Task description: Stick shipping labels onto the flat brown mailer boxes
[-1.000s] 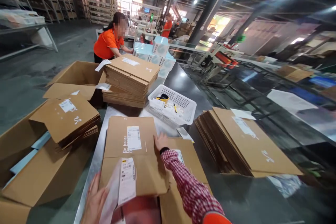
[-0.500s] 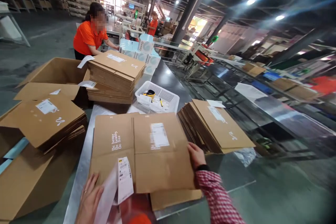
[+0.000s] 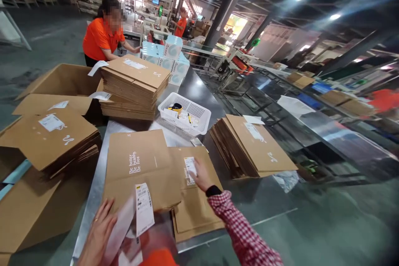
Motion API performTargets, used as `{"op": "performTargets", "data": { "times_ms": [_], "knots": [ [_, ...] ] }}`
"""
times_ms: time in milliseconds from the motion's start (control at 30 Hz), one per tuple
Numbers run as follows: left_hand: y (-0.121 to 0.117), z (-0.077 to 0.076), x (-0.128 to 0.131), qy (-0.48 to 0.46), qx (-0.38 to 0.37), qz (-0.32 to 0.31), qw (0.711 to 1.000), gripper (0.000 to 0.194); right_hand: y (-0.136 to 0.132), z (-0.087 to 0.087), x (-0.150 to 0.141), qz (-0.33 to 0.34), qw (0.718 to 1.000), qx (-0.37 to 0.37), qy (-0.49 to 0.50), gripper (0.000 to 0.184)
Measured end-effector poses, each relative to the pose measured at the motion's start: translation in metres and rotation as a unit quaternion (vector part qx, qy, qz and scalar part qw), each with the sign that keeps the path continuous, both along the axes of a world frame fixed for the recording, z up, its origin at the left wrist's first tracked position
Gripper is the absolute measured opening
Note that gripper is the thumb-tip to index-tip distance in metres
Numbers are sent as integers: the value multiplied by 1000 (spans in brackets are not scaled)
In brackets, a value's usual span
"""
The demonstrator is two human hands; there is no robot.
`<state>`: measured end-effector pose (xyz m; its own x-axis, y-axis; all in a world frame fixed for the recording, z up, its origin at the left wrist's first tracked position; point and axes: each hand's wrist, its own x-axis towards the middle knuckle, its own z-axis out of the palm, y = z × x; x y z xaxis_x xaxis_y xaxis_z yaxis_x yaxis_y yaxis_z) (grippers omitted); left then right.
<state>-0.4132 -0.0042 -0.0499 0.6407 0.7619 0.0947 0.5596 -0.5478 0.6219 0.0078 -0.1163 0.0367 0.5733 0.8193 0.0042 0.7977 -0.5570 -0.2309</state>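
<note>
My left hand [image 3: 98, 226] is at the lower left, its fingers along the near edge of a flattened brown carton [image 3: 132, 185] with white printing. Between thumb and fingers it appears to hold a strip of white shipping labels [image 3: 145, 210], which curls over the carton. My right hand [image 3: 202, 174] lies with fingers stretched on a white label [image 3: 188, 168] stuck to a second flattened carton [image 3: 198, 203]. The left carton overlaps this one's left side. Under the right carton, the edges of more cardboard show.
A white basket [image 3: 199, 122] holds tape and a yellow cutter. Flattened carton stacks stand at right [image 3: 258, 145], back [image 3: 131, 95] and left [image 3: 65, 137]. Light-blue boxes [image 3: 176, 66] are piled behind. A co-worker [image 3: 101, 39] in orange leans over the table's far left side.
My right hand has left the labelled carton's right edge and moved left onto its label. That carton now lies lower, partly under the left one. My left hand has barely moved.
</note>
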Motion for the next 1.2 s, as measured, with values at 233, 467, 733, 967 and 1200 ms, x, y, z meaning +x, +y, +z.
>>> {"op": "performTargets", "data": {
  "times_ms": [233,467,733,967,1200],
  "knots": [
    [1,19,-7,26,-38,14,999,39,109,-20,-128,318,761,-58,562,55],
    [-6,85,10,-111,-153,86,978,69,96,35,-147,313,696,-19,646,47],
    [1,128,56,-130,-244,180,944,42,91,32,-187,112,733,112,661,36],
    [3,102,41,-81,-181,169,965,45,125,20,-153,73,818,262,507,25],
    [-10,53,15,-1,40,35,999,43,214,0,-74,118,909,190,352,34]
  ]
}}
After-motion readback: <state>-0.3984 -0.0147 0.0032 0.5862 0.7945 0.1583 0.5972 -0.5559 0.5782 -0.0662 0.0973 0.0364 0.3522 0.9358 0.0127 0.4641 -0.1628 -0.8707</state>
